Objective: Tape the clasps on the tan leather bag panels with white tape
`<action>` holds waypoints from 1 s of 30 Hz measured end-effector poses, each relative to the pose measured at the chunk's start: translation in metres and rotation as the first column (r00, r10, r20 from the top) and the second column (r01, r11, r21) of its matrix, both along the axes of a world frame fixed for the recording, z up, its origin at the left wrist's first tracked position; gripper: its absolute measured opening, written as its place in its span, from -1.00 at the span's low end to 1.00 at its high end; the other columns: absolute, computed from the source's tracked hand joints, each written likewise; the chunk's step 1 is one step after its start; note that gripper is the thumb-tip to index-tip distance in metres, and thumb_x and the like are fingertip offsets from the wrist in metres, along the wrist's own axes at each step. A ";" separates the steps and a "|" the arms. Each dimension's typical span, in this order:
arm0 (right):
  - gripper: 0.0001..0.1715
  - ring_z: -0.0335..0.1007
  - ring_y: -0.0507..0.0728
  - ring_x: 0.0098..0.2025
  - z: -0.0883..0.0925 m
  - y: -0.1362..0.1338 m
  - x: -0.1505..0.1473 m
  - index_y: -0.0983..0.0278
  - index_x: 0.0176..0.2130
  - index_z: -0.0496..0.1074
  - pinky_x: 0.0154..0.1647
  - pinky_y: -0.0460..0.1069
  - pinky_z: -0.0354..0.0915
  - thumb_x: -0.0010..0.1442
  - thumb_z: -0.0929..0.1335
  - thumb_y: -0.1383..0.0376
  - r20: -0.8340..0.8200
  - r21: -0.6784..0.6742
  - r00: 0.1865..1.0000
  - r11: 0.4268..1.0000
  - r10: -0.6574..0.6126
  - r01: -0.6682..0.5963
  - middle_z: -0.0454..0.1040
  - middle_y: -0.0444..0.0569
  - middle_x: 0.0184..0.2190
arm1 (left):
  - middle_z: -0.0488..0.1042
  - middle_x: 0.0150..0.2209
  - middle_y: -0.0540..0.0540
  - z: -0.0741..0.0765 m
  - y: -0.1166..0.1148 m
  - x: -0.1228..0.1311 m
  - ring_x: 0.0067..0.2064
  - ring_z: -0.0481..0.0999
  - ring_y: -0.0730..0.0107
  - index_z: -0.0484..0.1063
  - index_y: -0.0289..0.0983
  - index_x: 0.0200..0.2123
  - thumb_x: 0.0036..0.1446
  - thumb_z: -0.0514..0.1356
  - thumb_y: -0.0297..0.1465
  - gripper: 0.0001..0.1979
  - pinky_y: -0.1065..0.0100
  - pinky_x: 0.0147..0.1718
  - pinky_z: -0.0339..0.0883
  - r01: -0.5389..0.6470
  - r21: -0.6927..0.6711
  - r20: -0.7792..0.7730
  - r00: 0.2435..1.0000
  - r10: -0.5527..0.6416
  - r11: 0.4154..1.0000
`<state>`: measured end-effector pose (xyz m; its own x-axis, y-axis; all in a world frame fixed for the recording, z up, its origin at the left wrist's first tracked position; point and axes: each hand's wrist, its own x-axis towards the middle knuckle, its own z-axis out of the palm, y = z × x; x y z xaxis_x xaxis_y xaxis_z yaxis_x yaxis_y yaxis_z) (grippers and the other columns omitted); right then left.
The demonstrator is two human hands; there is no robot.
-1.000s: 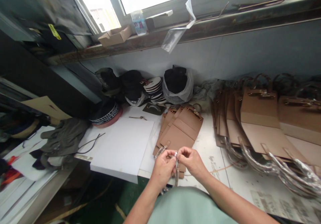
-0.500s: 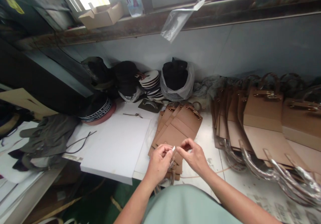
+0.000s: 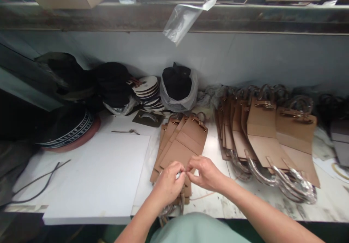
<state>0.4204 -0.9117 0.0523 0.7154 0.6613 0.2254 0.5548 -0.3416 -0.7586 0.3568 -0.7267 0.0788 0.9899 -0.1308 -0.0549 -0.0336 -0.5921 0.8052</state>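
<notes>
Both left hand [image 3: 167, 183], right hand [image 3: 205, 173] above tan panels [image 3: 182, 152] (table edge [image 3: 215, 215] near).

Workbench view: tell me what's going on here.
A person is working with both bare hands over a stack of tan bag panels with gold-coloured fittings. The left hand pinches a small bright piece, too small to identify, and the right hand is right beside it. More tan panels with plastic-wrapped handles lie to the right, and a white board lies to the left.

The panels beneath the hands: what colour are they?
The panels are plain tan, best seen in the head view.
</notes>
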 end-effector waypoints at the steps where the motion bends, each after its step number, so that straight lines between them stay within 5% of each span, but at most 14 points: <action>1: -0.90 0.42 0.12 -0.34 0.000 0.001 0.000 0.21 -0.36 0.50 -0.24 -0.02 0.21 0.08 0.40 0.42 -0.006 -0.028 1.000 1.000 -0.010 0.009 0.50 -0.10 -0.42 | 0.48 -0.29 -0.09 -0.003 0.001 0.003 -0.18 0.46 0.23 0.40 -0.20 -0.41 0.17 0.10 -0.45 -0.87 0.29 -0.18 0.25 0.006 -0.026 -0.013 1.000 -0.007 1.000; 5: -0.90 0.38 0.08 -0.42 0.007 0.003 0.006 0.22 -0.44 0.45 -0.33 -0.05 0.18 0.02 0.38 0.43 -0.043 -0.075 0.999 0.997 0.015 -0.019 0.48 -0.13 -0.48 | 0.42 -0.49 -0.01 -0.020 -0.002 0.012 -0.41 0.37 0.38 0.37 -0.23 -0.48 0.11 0.13 -0.41 -0.88 0.38 -0.40 0.20 -0.101 -0.266 -0.243 0.970 0.034 0.959; 10: -0.89 0.39 0.07 -0.40 0.012 -0.014 0.050 0.24 -0.47 0.44 -0.33 -0.07 0.23 0.04 0.35 0.43 -0.303 0.081 0.936 0.983 0.180 -0.163 0.50 -0.12 -0.46 | 0.23 -0.68 0.13 -0.043 -0.005 0.024 -0.66 -0.02 0.58 0.39 -0.26 -0.29 0.11 0.18 -0.15 -0.72 0.46 -0.65 -0.28 -0.556 -0.449 -0.631 0.752 0.193 0.700; 12: -0.93 0.39 0.07 -0.38 0.001 -0.029 0.086 0.25 -0.43 0.46 -0.31 -0.06 0.26 0.10 0.37 0.37 -0.488 0.215 0.855 0.973 0.178 -0.080 0.51 -0.11 -0.44 | 0.26 -0.66 0.13 -0.050 -0.006 0.029 -0.65 -0.01 0.61 0.40 -0.29 -0.22 0.08 0.23 -0.11 -0.64 0.48 -0.66 -0.30 -0.634 -0.482 -0.646 0.723 0.245 0.604; 14: -0.91 0.42 0.07 -0.37 -0.020 -0.045 0.128 0.27 -0.38 0.48 -0.31 -0.07 0.28 0.14 0.42 0.28 -0.670 0.328 0.730 0.936 0.134 0.130 0.51 -0.11 -0.44 | 0.29 -0.65 0.12 -0.055 -0.013 0.036 -0.67 -0.01 0.64 0.41 -0.31 -0.17 0.09 0.25 -0.09 -0.59 0.48 -0.67 -0.28 -0.643 -0.512 -0.648 0.725 0.235 0.570; 17: -0.75 0.50 0.10 -0.26 -0.060 -0.061 0.182 0.30 -0.34 0.51 -0.27 -0.08 0.34 0.04 0.53 0.20 -0.862 0.338 0.504 0.809 0.060 0.482 0.55 -0.05 -0.38 | 0.36 -0.61 0.10 -0.057 -0.033 0.055 -0.69 0.03 0.66 0.42 -0.33 -0.13 0.13 0.25 -0.11 -0.59 0.49 -0.69 -0.20 -0.585 -0.554 -0.623 0.763 0.171 0.593; 21: -0.65 0.53 0.20 -0.11 -0.107 -0.059 0.213 0.35 -0.34 0.54 -0.18 -0.05 0.41 -0.12 0.60 0.25 -0.936 0.268 0.348 0.727 0.042 0.632 0.59 0.10 -0.24 | 0.51 -0.54 -0.03 -0.052 -0.059 0.109 -0.74 0.14 0.65 0.41 -0.33 -0.24 0.12 0.25 -0.17 -0.68 0.49 -0.73 -0.12 -0.492 -0.577 -0.583 0.807 0.093 0.652; 27: -0.68 0.51 0.21 0.00 -0.140 -0.033 0.212 0.21 -0.31 0.53 0.02 0.06 0.45 -0.06 0.57 0.15 -0.934 0.344 0.340 0.517 0.106 0.784 0.60 -0.02 -0.15 | 0.51 -0.59 -0.07 -0.061 -0.069 0.221 -0.75 0.29 0.50 0.43 -0.35 -0.22 0.10 0.22 -0.28 -0.74 0.48 -0.78 0.03 -0.422 -0.573 -0.589 0.808 0.005 0.703; 30: -0.71 0.42 0.28 0.14 -0.145 -0.029 0.206 0.21 -0.35 0.55 0.15 0.12 0.37 -0.01 0.55 0.09 -0.885 0.418 0.465 0.479 0.023 0.772 0.50 0.03 0.10 | 0.51 -0.59 -0.05 -0.075 -0.066 0.252 -0.70 0.33 0.50 0.44 -0.39 -0.11 0.12 0.18 -0.33 -0.69 0.51 -0.77 0.08 -0.422 -0.544 -0.595 0.804 0.021 0.725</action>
<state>0.6260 -0.9408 -0.0925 0.9409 0.1357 -0.3104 -0.3347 0.5146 -0.7894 0.6092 -0.7930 0.0038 0.8278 -0.1115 -0.5499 0.5606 0.1241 0.8188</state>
